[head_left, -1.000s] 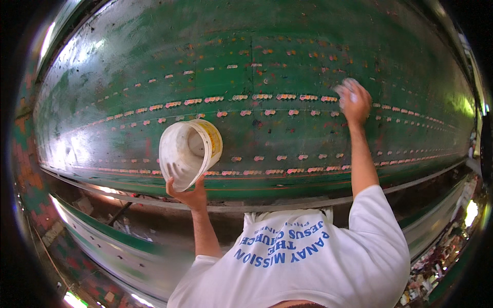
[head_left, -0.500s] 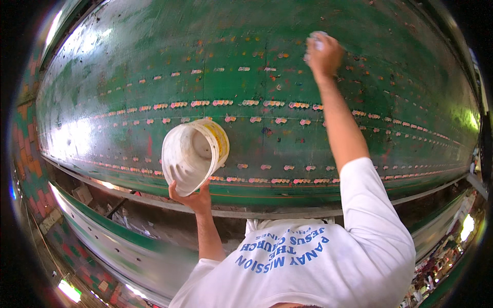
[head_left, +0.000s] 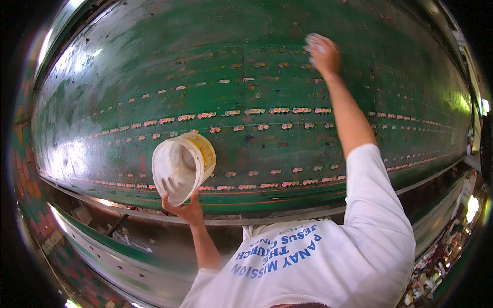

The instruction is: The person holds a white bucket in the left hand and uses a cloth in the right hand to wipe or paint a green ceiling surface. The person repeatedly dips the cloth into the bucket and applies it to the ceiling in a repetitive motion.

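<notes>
Currently | left hand (head_left: 184, 208) grasping white bucket (head_left: 160, 163), near | right hand (head_left: 325, 57) clutching pale wad (head_left: 314, 40), far | bucket might drop if left grip slackens

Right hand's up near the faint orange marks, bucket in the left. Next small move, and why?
Probably sweep the right hand left and slightly down over the faint orange marks: it holds a white wad, too blurred to identify, close beside them on the green tabletop, and the left hand has the tilted white plastic bucket well clear of that row.
</notes>
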`<state>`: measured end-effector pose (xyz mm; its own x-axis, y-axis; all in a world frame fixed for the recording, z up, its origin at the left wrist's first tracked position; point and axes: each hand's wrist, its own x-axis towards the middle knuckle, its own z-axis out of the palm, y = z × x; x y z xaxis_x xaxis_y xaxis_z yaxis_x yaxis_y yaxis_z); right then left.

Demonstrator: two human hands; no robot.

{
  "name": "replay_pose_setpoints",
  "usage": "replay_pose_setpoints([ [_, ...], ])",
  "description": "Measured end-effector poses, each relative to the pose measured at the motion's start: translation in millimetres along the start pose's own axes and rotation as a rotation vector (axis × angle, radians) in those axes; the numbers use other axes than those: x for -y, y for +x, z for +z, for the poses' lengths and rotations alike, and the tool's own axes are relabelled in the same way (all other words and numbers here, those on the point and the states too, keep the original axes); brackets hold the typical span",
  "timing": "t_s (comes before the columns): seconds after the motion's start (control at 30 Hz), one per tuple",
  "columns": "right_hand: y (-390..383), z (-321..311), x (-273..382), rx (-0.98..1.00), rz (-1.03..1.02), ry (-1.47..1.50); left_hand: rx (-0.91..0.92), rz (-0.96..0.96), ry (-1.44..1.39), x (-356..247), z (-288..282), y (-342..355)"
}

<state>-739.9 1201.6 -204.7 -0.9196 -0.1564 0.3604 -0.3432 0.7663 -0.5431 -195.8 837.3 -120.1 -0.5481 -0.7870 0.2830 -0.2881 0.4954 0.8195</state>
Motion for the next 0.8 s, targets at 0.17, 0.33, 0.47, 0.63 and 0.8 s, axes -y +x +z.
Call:
replay_pose_setpoints([
  [0.17, -56, -100, -104, -0.173, 0.473, -0.003, 0.01, -0.014, 0.129, -8, -2, -1],
  [0.33, -48, -83, -94, -0.187, 0.561, -0.396, 0.005, 0.052, -0.037, -24, -26, -15],
  [0.47, 0, -12, -32, 0.0, 0.298, -0.092, -0.001, 0.053, -0.012, -43, -48, -41],
  [0.63, 29, 106, 123, 0.357, -0.139, 0.02, 0.136, -0.079, -0.121, -62, -81, -91],
  [0.8, -70, 151, 281, 0.456, -0.539, 0.281, 0.064, -0.014, 0.006, -69, -98, -124],
])
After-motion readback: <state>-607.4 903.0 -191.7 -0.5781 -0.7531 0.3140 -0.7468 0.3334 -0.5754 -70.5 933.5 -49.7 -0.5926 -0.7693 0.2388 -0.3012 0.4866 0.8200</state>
